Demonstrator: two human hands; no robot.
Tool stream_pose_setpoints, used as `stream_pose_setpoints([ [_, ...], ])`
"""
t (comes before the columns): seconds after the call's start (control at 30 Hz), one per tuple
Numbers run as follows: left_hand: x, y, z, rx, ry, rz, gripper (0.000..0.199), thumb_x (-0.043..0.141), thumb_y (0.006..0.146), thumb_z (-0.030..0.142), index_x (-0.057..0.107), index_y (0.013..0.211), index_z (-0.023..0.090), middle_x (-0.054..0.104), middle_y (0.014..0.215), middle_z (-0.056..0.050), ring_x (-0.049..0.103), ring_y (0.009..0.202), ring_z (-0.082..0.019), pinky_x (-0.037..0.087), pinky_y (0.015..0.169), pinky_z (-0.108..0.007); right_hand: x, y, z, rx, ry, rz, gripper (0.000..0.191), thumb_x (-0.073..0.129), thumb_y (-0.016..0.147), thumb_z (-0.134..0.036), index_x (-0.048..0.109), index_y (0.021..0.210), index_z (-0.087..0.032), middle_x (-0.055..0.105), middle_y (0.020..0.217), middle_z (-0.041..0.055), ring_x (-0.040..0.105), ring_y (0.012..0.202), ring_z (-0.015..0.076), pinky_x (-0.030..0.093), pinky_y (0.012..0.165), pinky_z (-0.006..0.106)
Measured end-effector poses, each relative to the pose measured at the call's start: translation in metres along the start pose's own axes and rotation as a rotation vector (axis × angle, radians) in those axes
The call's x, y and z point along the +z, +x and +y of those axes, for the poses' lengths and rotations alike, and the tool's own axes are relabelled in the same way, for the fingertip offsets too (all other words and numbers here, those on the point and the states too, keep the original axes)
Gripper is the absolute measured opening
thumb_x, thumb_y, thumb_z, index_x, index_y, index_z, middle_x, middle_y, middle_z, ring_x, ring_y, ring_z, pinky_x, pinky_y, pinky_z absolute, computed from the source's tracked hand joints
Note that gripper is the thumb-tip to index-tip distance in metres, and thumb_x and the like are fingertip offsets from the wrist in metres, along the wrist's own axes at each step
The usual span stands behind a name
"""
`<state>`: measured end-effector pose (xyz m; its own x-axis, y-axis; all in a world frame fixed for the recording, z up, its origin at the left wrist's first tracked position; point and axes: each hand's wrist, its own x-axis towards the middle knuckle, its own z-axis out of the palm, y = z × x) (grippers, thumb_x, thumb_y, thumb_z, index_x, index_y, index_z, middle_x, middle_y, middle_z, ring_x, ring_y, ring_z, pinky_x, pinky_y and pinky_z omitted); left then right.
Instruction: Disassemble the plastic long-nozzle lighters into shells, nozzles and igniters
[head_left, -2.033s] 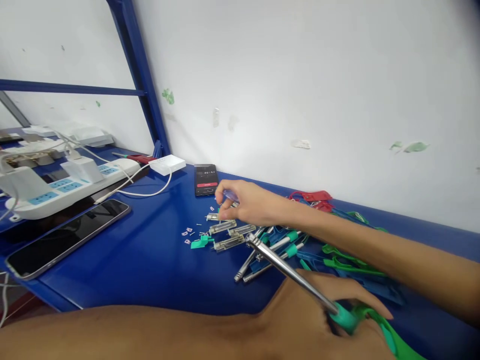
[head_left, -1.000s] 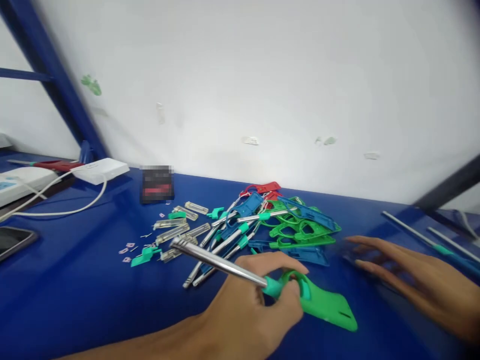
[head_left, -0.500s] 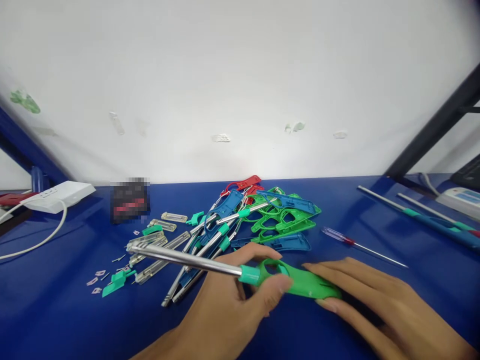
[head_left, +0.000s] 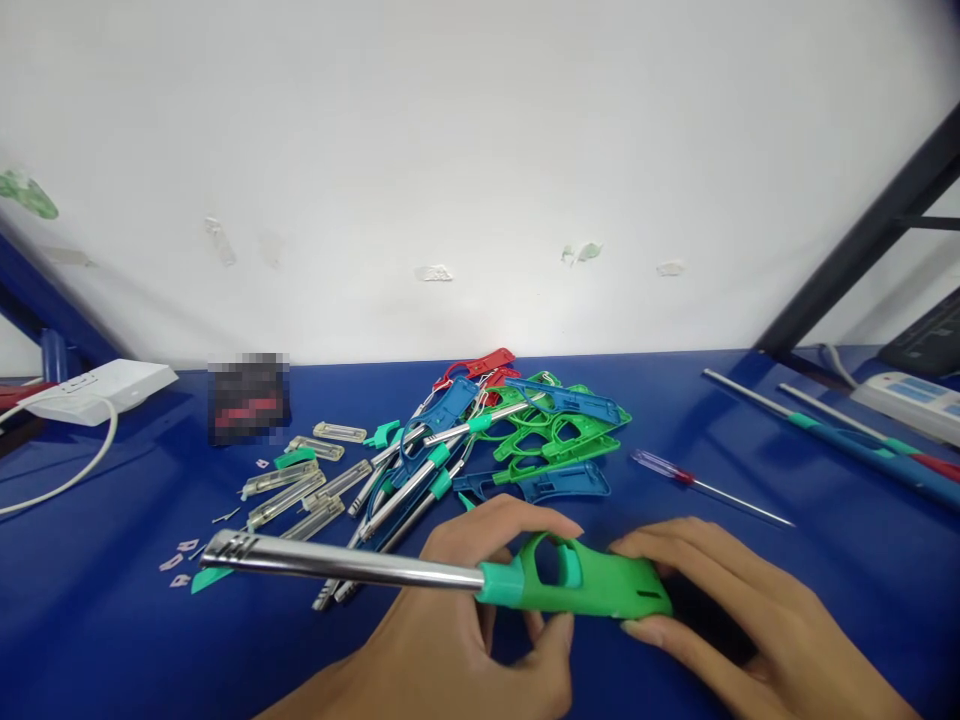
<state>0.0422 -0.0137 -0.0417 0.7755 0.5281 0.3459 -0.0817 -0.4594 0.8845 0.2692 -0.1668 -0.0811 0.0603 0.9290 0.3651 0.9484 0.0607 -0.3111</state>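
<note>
A green gas lighter point(head_left: 600, 585) with a long metal tube is held level above the blue table, the tube pointing left. My left hand point(head_left: 480, 610) grips it around the trigger loop, fingertips above and thumb below. The rear end of the handle is pinched between the fingers and thumb of my right hand point(head_left: 735, 600). A teal trigger shows inside the loop, and a dark slot is visible near the handle's rear. Behind my hands lies a pile of green, blue and red handle shells point(head_left: 555, 430) with loose metal tubes point(head_left: 405, 500).
Clear plastic fuel tanks point(head_left: 289, 497) and small metal bits lie left of the pile. A screwdriver point(head_left: 682, 476) rests to the right, with assembled lighters point(head_left: 840, 440) beyond it. A white box with a cable point(head_left: 112, 390) stands far left; a white wall rises behind.
The lighter has rolled in my hands, so its handle's side and slot show more plainly. Its tube tip has dropped and shifted left. My left thumb has moved below the handle. The view has shifted slightly.
</note>
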Motion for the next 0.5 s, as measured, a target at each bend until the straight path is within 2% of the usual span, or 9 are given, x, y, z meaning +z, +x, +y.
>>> stream_pose_setpoints([
  [0.13, 0.0007, -0.0017, -0.0027, 0.038, 0.031, -0.005, 0.049, 0.064, 0.075, 0.007, 0.068, 0.121, 0.022, 0.073, 0.093, -0.002, 0.063, 0.053, -0.008, 0.044, 0.043, -0.013, -0.0014, 0.0023, -0.0042, -0.020, -0.015, 0.040, 0.034, 0.068, 0.100, -0.048, 0.060, 0.131, -0.039, 0.076, 0.118, -0.0002, 0.075, 0.109, 0.0225, 0.065, 0.094, 0.033],
  [0.23, 0.0012, -0.0010, -0.0012, 0.054, 0.053, -0.009, 0.052, 0.064, 0.073, 0.005, 0.068, 0.122, 0.023, 0.072, 0.096, -0.002, 0.060, 0.051, -0.006, 0.043, 0.043, -0.014, -0.0017, 0.0015, -0.0041, -0.017, -0.006, 0.040, 0.032, 0.067, 0.100, -0.048, 0.059, 0.129, -0.039, 0.075, 0.117, 0.0000, 0.076, 0.105, 0.0217, 0.065, 0.090, 0.031],
  [0.33, 0.0027, -0.0007, 0.0012, 0.044, 0.061, -0.017, 0.052, 0.064, 0.070, 0.003, 0.070, 0.118, 0.022, 0.073, 0.105, -0.003, 0.051, 0.045, -0.001, 0.036, 0.038, -0.013, -0.0016, 0.0000, -0.0015, 0.011, 0.006, 0.044, 0.033, 0.068, 0.099, -0.050, 0.057, 0.127, -0.037, 0.075, 0.112, 0.0001, 0.077, 0.100, 0.0207, 0.065, 0.085, 0.028],
  [0.4, 0.0040, -0.0019, 0.0016, 0.037, 0.056, 0.018, 0.048, 0.064, 0.070, 0.004, 0.072, 0.115, 0.022, 0.074, 0.107, -0.003, 0.047, 0.043, 0.000, 0.033, 0.037, -0.014, -0.0012, -0.0011, 0.0005, 0.037, 0.012, 0.034, 0.034, 0.069, 0.098, -0.053, 0.055, 0.125, -0.036, 0.074, 0.110, -0.0005, 0.076, 0.099, 0.0197, 0.065, 0.084, 0.027],
  [0.5, 0.0058, -0.0060, -0.0006, 0.025, 0.064, 0.055, 0.047, 0.064, 0.072, 0.007, 0.073, 0.115, 0.025, 0.074, 0.110, -0.004, 0.052, 0.046, -0.002, 0.037, 0.040, -0.015, 0.0002, -0.0033, 0.0030, 0.064, 0.016, 0.004, 0.037, 0.070, 0.097, -0.054, 0.053, 0.125, -0.036, 0.072, 0.110, -0.0015, 0.075, 0.099, 0.0181, 0.064, 0.085, 0.026],
])
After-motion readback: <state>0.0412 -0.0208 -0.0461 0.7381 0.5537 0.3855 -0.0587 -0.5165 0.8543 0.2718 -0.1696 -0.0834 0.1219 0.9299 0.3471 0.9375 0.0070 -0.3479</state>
